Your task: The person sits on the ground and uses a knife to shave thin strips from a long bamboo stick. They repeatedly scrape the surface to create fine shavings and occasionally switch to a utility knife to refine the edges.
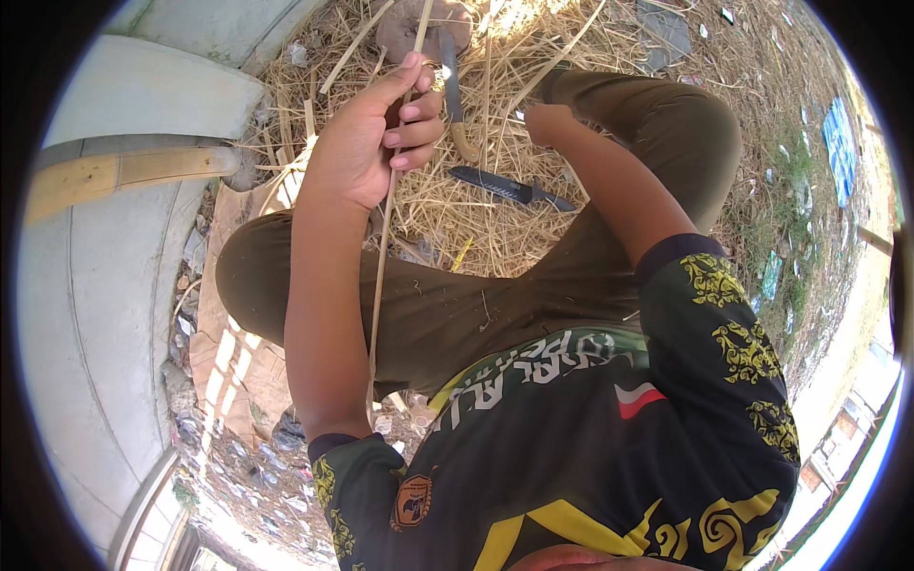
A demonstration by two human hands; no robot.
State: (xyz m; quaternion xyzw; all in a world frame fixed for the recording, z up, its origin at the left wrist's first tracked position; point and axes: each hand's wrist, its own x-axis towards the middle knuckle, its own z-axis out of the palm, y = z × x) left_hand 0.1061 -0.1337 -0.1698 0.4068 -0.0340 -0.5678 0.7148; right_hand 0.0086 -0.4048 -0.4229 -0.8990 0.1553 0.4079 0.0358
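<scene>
My left hand [386, 128] is raised in front of me, thumb and fingers closed round a long thin bamboo strip [382, 262]. The strip runs up past the fingertips and down along my forearm toward the elbow. To its right, my right hand [549, 125] is closed beside my right shin; what it grips, if anything, is hidden. Between my legs a black-bladed knife [493, 183] lies on the shavings. A second, longer blade [451, 81] with a pale wooden handle [465, 143] leans against a round brown block [400, 36].
Straw-like bamboo shavings [438, 214] cover the ground between my legs. Grey panels [105, 285] and a bamboo pole [133, 174] stand at the left, with a brown sheet [252, 376] beside my left knee. A blue wrapper [839, 152] and litter lie at the right.
</scene>
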